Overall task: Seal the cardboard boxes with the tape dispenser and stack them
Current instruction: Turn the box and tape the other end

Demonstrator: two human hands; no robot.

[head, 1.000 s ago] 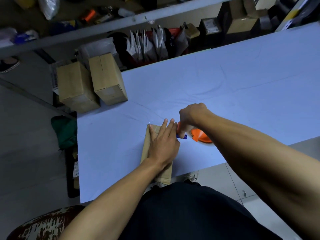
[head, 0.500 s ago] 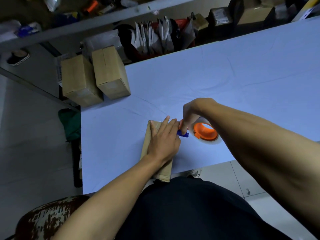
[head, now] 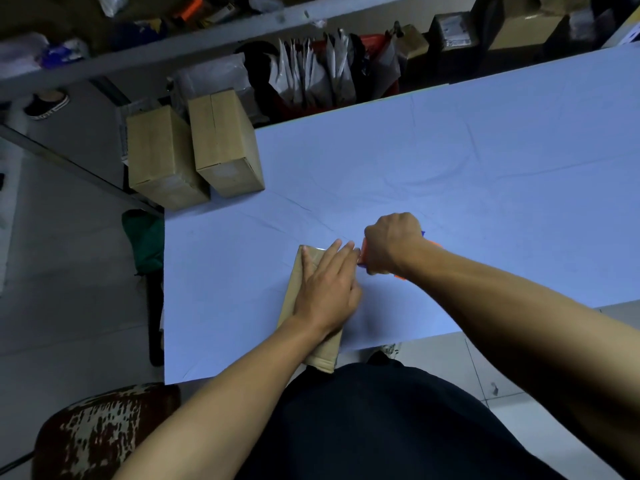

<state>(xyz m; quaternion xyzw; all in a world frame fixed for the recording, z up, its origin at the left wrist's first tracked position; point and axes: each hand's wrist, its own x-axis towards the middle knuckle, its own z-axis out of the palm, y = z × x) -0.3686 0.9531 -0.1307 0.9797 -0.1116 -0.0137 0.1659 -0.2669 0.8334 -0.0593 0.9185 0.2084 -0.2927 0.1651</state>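
Observation:
A narrow cardboard box [head: 294, 285] lies lengthwise at the table's near edge, shiny tape showing on its far end. My left hand [head: 327, 289] lies flat on its top with straight fingers pointing away from me. Just right of the box's far end, my right hand [head: 391, 242] grips the orange and blue tape dispenser [head: 363, 252], which is mostly hidden under the fist. Two sealed cardboard boxes [head: 221, 147] stand side by side at the table's far left corner.
The table [head: 467, 174] is covered in pale blue cloth. Behind it runs a shelf with white mailer bags [head: 322, 74] and small cartons. A patterned stool [head: 97, 431] stands at the near left on the tiled floor.
My right hand has turned over the dispenser, so the orange tape core that showed half a second ago is now covered. My left hand stays flat on the box.

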